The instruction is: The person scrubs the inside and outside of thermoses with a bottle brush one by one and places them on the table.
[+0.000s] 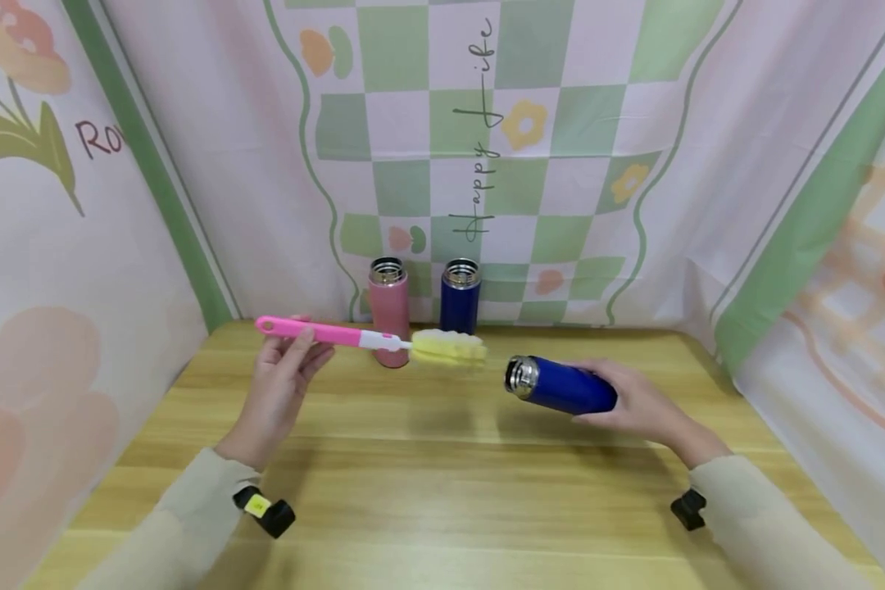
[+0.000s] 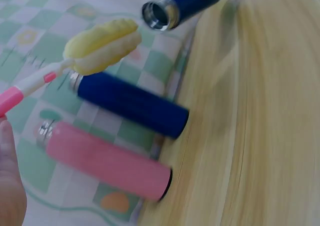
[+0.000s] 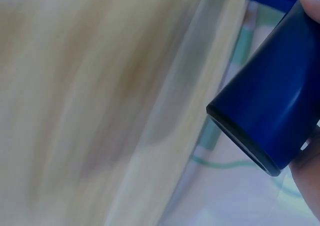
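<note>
My left hand grips the pink handle of a bottle brush, which is held level above the table. Its yellow and white sponge head points right, toward the mouth of a blue bottle, with a gap between them. Around the lower body of that lidless bottle my right hand is curled, keeping it tipped on its side with the mouth facing left. The right wrist view shows its black-rimmed base close up.
Against the back curtain stand an upright pink bottle and a second blue bottle, both lidless. The wooden table ends at patterned curtains behind and on both sides.
</note>
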`<move>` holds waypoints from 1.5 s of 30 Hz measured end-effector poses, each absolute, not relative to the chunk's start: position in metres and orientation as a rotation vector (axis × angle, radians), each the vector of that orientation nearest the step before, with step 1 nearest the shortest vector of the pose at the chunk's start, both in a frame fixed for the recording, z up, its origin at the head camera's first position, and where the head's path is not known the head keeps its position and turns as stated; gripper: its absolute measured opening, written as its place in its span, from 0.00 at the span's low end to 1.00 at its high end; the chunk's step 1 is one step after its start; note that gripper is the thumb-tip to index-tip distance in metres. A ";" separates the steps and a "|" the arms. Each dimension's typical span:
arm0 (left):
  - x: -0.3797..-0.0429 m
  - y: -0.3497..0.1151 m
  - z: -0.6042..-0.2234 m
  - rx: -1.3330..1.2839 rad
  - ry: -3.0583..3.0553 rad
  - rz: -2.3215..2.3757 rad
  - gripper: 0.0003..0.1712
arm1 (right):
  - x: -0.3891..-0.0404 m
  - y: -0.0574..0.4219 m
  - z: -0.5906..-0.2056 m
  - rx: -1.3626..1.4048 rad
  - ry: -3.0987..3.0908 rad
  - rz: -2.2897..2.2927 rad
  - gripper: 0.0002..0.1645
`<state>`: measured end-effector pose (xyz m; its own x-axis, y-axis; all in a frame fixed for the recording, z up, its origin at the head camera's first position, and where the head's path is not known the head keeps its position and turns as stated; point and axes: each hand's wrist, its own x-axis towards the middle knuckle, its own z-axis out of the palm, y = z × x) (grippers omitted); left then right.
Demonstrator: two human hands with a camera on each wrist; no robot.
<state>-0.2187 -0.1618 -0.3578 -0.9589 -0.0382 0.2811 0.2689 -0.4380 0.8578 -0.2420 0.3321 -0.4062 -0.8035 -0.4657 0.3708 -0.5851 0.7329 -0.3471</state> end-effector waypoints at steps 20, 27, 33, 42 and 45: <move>-0.220 -0.145 -0.357 -0.250 -1.574 -2.616 0.14 | -0.241 0.325 -0.402 0.854 -2.697 0.525 0.48; -0.220 -0.131 -0.358 -0.250 -1.596 -2.645 0.16 | -0.242 0.319 -0.404 0.929 -2.654 0.509 0.48; -0.222 -0.123 -0.359 -0.308 -1.605 -2.645 0.17 | -0.240 0.315 -0.405 0.944 -2.639 0.509 0.48; -0.223 -0.118 -0.359 -0.322 -1.549 -2.624 0.13 | -0.236 0.312 -0.402 0.926 -2.664 0.483 0.49; -0.223 -0.117 -0.359 -0.326 -1.548 -2.607 0.13 | -0.236 0.312 -0.401 0.922 -2.663 0.488 0.49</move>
<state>-0.2233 -0.1170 -0.3591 -0.9730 0.0301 0.2289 0.1866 -0.4815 0.8564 -0.2358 0.3123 -0.4009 -0.7569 -0.5414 0.3661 -0.6360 0.7390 -0.2220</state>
